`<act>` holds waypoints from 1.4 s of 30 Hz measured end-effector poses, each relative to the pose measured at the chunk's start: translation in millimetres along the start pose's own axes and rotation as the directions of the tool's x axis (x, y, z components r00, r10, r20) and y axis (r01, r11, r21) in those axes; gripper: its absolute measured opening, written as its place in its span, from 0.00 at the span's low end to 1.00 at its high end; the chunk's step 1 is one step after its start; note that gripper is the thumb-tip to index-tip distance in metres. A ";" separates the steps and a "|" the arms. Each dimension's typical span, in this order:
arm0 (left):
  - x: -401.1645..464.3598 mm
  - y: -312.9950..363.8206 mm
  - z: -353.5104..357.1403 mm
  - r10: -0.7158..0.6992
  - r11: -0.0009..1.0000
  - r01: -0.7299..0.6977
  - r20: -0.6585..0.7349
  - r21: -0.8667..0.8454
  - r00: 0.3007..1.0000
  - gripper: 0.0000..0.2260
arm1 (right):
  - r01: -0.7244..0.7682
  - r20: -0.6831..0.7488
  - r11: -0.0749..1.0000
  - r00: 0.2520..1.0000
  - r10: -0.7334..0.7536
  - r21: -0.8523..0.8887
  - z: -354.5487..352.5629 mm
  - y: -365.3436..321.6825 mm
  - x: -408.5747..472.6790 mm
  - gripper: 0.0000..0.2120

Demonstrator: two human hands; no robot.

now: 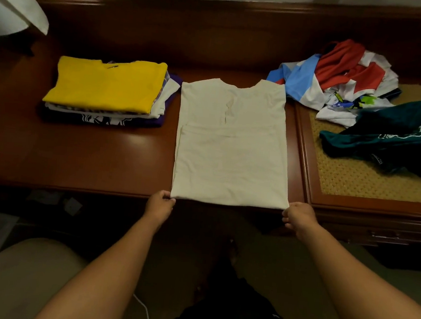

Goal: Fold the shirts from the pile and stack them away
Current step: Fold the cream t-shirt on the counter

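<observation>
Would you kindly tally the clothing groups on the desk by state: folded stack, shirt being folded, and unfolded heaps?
Folded stack: 1
White shirt pinched by the left hand and right hand: 1
Unfolded heaps, multicoloured heap and dark teal heap: 2
Total: 4

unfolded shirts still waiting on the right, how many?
2 visible: a red, white and blue shirt bunched at the back right, and a dark teal shirt crumpled on the woven mat nearer. The bunch may hide more.

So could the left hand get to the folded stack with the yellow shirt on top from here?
Probably yes. The left hand pinches the near corner of the cream shirt, and only bare brown wooden tabletop lies between it and the yellow-topped stack. It would have to let go first.
</observation>
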State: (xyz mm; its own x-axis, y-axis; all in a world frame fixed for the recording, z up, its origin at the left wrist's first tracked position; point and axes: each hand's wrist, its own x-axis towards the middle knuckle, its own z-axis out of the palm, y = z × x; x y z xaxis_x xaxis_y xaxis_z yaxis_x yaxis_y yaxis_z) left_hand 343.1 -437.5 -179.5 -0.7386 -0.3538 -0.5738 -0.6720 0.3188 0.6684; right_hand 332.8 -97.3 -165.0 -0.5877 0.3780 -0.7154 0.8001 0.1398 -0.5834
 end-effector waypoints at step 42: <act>-17.5 71.6 -17.2 -0.010 0.849 -0.072 -0.152 -0.524 0.988 0.05 | 0.138 -0.099 0.938 0.989 -0.112 0.317 -31.0 -65.8 -25.7 0.12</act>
State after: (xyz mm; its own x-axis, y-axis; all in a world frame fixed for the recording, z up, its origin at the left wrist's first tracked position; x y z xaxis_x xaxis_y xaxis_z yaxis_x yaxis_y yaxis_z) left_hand 308.9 -423.6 -113.4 -0.7149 -0.4867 -0.5020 -0.4892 -0.1648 0.8564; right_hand 299.0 -87.8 -96.4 -0.6586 0.4484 -0.6044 0.6317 -0.1070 -0.7678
